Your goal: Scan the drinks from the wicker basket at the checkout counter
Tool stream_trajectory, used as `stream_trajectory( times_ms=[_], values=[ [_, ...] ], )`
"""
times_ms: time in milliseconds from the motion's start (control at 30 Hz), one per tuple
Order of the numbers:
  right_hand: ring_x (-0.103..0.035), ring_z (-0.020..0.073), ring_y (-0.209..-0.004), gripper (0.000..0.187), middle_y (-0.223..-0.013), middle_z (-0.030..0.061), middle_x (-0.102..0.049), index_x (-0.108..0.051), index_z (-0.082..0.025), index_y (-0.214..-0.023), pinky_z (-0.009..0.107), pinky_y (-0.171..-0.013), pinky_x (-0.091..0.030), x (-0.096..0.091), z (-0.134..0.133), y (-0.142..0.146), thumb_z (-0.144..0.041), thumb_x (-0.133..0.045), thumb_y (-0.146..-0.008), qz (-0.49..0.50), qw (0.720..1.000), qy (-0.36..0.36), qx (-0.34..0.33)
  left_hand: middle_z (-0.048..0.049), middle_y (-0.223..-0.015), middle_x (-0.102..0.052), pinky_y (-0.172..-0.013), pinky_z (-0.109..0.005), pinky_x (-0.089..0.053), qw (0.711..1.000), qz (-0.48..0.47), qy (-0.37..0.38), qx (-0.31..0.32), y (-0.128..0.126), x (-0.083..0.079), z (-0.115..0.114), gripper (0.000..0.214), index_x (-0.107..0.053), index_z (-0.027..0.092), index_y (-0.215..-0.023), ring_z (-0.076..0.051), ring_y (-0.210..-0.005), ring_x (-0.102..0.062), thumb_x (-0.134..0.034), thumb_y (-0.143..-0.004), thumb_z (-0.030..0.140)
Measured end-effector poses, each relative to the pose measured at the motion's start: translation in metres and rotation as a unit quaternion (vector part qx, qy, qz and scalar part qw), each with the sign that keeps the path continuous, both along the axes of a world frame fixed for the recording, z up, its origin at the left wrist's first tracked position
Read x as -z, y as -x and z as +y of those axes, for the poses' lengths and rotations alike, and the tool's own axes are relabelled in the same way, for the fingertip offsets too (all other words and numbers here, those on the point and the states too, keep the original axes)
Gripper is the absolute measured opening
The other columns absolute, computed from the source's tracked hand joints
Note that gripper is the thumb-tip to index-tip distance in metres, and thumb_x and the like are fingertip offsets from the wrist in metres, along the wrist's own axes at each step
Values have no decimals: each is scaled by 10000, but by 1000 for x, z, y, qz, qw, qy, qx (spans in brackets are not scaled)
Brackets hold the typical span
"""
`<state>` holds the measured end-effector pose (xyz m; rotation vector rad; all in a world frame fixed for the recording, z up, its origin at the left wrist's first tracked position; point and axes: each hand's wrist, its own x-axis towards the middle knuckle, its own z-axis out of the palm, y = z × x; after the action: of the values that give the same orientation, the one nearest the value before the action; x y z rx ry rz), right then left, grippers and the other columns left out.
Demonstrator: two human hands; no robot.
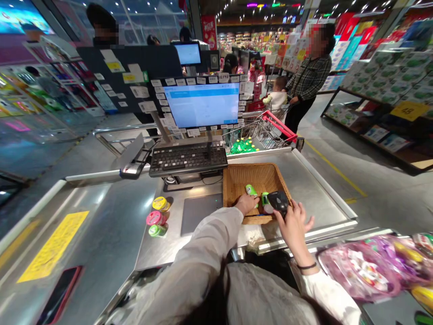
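My left hand [248, 204] reaches over the near rim of a brown wicker basket [233, 178]. Its fingers are closed on a small green container [251, 190], partly hidden by the hand. A second green container [265, 201] lies to its right in the basket. Over the right side of the basket, my right hand [293, 225] grips a black handheld barcode scanner [278, 202] between thumb and forefinger, its other fingers spread. Three small round jars stand on the counter to the left: yellow [161, 204], pink [156, 218] and green [157, 231].
Behind the basket are a keyboard [188, 159] and a lit monitor [204, 104]. A phone [60, 295] lies at the lower left. Pink-wrapped packages [360, 268] sit at the lower right. Beyond the counter, a person [309, 72] stands by a shopping cart [279, 126] with a child.
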<state>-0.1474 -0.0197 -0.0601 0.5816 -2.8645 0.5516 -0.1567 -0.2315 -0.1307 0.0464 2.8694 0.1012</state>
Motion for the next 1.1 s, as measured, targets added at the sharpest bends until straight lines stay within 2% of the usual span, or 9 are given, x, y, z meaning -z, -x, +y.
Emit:
stream_trajectory(
  times_ms=[200, 367, 500, 567, 667, 767, 833, 1000, 1100],
  values=[
    [-304, 359, -1487, 576, -1555, 197, -469, -590, -146, -1284, 738, -1152, -128, -4, 0, -3, -514, -255, -994, -6, 1000, 11, -5, -145, -1172, -739, -874, -381, -511, 997, -56, -21, -56, -4, -14, -5, 403, -645, 225, -1234, -294, -1046, -714, -702, -849, 120],
    [-320, 368, -1476, 617, -1547, 189, -486, -609, -153, -1256, 745, -1143, -129, -8, 0, -7, -562, -233, -987, -5, 999, 38, -14, -188, -1188, -724, -878, -431, -524, 991, -31, -77, -101, -20, -42, -15, 775, -440, 196, -1459, -337, -1034, -713, -777, -762, 151],
    [-352, 365, -1460, 628, -1526, 180, -514, -607, -170, -1270, 735, -1148, -112, -13, -4, -13, -589, -244, -974, -1, 998, 66, -22, -179, -1410, -601, -983, -403, -511, 975, 57, -187, -106, -44, -72, -34, 940, -243, 220, -1573, -310, -1208, -646, -760, -788, 231],
    [-364, 368, -1453, 624, -1518, 179, -522, -615, -179, -1258, 729, -1146, -109, -17, -7, -17, -602, -264, -963, -2, 996, 79, -28, -161, -1454, -552, -1077, -409, -464, 936, 141, -305, -103, -61, -84, -44, 927, -287, 231, -1554, -304, -1291, -586, -766, -762, 198],
    [-384, 369, -1441, 646, -1503, 167, -538, -613, -198, -1272, 711, -1149, -116, -22, -14, -24, -650, -290, -941, -5, 993, 105, -53, -118, -1338, -593, -1091, -413, -460, 841, 244, -466, -128, -96, -97, -58, 774, -409, 228, -1446, -270, -1225, -605, -776, -765, 225],
    [-396, 345, -1440, 675, -1489, 156, -547, -575, -213, -1337, 664, -1172, -125, -27, -23, -33, -685, -314, -933, -13, 985, 135, -107, -71, -1219, -613, -1020, -387, -510, 754, 292, -562, -175, -138, -104, -69, 672, -431, 245, -1372, -214, -1105, -637, -780, -802, 316],
    [-391, 326, -1449, 659, -1493, 148, -542, -543, -224, -1375, 637, -1188, -121, -30, -30, -42, -676, -330, -944, -23, 977, 151, -145, -70, -1233, -609, -1005, -383, -520, 729, 307, -582, -189, -167, -108, -75, 621, -450, 254, -1344, -207, -1115, -630, -772, -821, 341],
    [-390, 330, -1455, 632, -1492, 147, -544, -503, -224, -1430, 626, -1193, -120, -37, -51, -69, -633, -387, -962, -49, 961, 160, -220, -83, -1325, -591, -953, -366, -526, 783, 350, -453, -243, -229, -111, -91, 573, -554, 254, -1287, -239, -1179, -589, -821, -791, 357],
    [-406, 341, -1442, 592, -1481, 133, -560, -539, -242, -1409, 629, -1185, -123, -40, -63, -86, -613, -425, -962, -50, 952, 155, -259, -93, -1326, -597, -972, -382, -519, 778, 375, -436, -254, -254, -106, -98, 540, -527, 245, -1291, -235, -1168, -605, -789, -830, 350]
  ],
)
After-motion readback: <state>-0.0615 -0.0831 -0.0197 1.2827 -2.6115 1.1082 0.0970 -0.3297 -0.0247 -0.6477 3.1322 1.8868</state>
